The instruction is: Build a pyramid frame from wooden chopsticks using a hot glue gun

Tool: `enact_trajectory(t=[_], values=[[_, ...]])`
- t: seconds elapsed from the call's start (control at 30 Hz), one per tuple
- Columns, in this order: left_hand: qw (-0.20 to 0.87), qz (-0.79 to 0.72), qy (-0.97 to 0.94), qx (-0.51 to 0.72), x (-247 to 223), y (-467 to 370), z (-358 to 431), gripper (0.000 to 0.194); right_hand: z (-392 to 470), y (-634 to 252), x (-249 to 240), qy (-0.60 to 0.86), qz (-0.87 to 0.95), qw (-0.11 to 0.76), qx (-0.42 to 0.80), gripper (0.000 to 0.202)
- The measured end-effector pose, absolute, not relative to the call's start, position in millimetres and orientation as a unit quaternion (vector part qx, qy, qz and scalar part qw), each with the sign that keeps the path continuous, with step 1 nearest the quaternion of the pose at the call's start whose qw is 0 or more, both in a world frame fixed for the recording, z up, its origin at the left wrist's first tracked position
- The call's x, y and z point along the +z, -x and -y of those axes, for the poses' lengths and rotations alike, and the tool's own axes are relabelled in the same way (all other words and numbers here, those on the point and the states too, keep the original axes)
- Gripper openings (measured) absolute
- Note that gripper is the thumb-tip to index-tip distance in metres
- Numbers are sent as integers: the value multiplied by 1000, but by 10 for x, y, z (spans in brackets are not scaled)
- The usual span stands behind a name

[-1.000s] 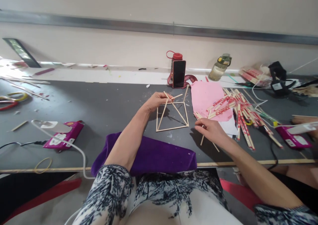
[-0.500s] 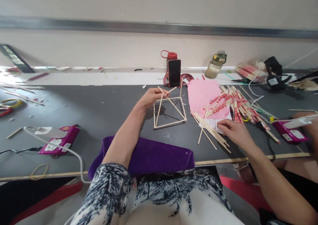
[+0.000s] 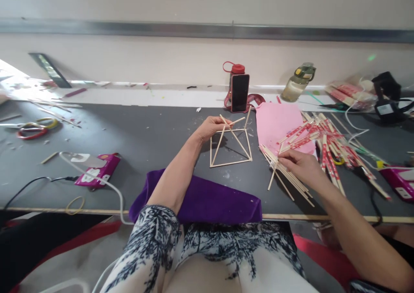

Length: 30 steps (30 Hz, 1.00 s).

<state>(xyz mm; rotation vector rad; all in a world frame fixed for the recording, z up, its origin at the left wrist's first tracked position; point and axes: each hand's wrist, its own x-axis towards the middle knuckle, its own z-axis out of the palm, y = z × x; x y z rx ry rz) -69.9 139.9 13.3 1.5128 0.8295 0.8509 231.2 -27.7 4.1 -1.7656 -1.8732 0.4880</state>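
My left hand (image 3: 211,128) pinches the upper sticks of a chopstick frame (image 3: 231,163), where slanting chopsticks cross above its four-sided base. The base rests on the grey table, and one stick rises from its far right corner. My right hand (image 3: 296,164) is closed at the fingertips on a loose chopstick (image 3: 272,179) lying slantwise across a pile of bare chopsticks (image 3: 294,182). Behind that pile is a pink sheet (image 3: 274,120), partly covered by chopsticks in red-and-white wrappers (image 3: 330,142).
A purple cloth (image 3: 220,198) lies at the table's front edge. A phone (image 3: 239,93) leans on a red-capped bottle (image 3: 237,68); a water bottle (image 3: 297,84) stands farther right. Scissors (image 3: 35,129) and a purple packet with a cable (image 3: 100,170) are on the left.
My right hand has moved left and forward onto the loose chopstick in the pile. My left hand keeps its hold on the frame. The view has turned slightly left.
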Motion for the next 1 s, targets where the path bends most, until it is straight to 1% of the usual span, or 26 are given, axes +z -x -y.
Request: enact_trajectory(t=[0.1, 0.27, 0.43, 0.53, 0.7, 0.83, 0.97, 1.0], values=[[577, -344, -640, 372, 118, 695, -1385, 27, 117, -2092, 102, 627, 714, 254, 179, 18], [587, -324, -641, 374, 119, 698, -1379, 23, -98, -1786, 166, 594, 752, 217, 188, 17], [595, -321, -637, 370, 133, 701, -1382, 26, -268, -1579, 148, 568, 777, 203, 182, 17], [603, -315, -631, 373, 120, 700, -1385, 27, -384, -1478, 124, 559, 777, 226, 181, 17], [599, -316, -638, 366, 87, 704, -1402, 30, -591, -1300, 123, 554, 760, 292, 171, 21], [601, -308, -643, 361, 86, 719, -1406, 33, -662, -1195, 149, 551, 759, 287, 195, 17], [631, -272, -636, 350, 95, 741, -1413, 43, -620, -1193, 169, 552, 757, 285, 204, 14], [633, -265, -639, 347, 96, 747, -1419, 42, -603, -1203, 172, 552, 753, 289, 210, 13]])
